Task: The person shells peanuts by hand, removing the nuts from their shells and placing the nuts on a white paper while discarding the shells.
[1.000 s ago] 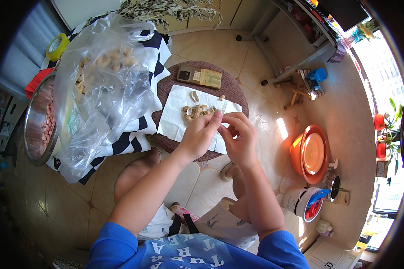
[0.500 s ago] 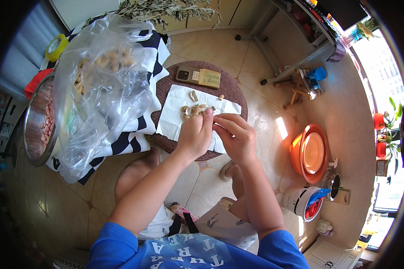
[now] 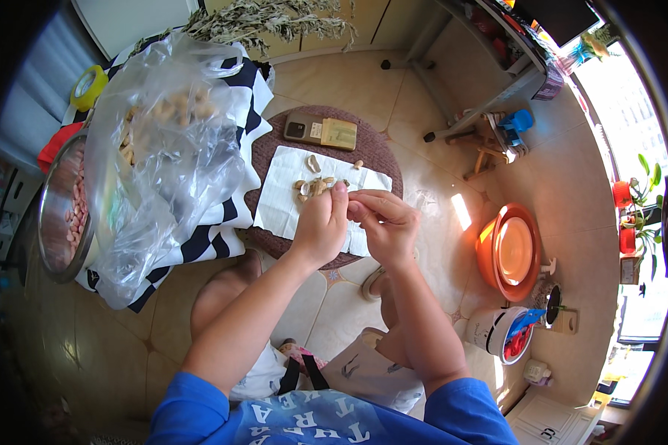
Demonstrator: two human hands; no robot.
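Over a white paper sheet [image 3: 277, 194], my left hand [image 3: 323, 226] is closed with its thumb up. Against it, my right hand [image 3: 387, 222] has its thumb and fingers pinched together. The fingertips of both hands meet; whatever they hold is hidden by the fingers. Just beyond them lie a few peanut shells [image 3: 305, 186] in a small heap, with an open shell half [image 3: 314, 163] and a single peanut [image 3: 358, 165] farther off. To the left, a clear plastic bag [image 3: 200, 178] contains peanuts in their shells [image 3: 178, 107]. Beside it, a steel bowl [image 3: 50, 222] holds pink peanut kernels [image 3: 76, 211].
The paper lies on a round stool with a brown cover [image 3: 274, 137], which also bears a phone [image 3: 301, 127]. Yellow tape [image 3: 89, 87] is on the checkered cloth [image 3: 234, 211]. Orange basins [image 3: 506, 252] and a white bucket [image 3: 490, 330] stand at right.
My right fingertips have come in closer against my left hand. The whole view has shifted slightly; the shells and the peanut on the paper lie as before.
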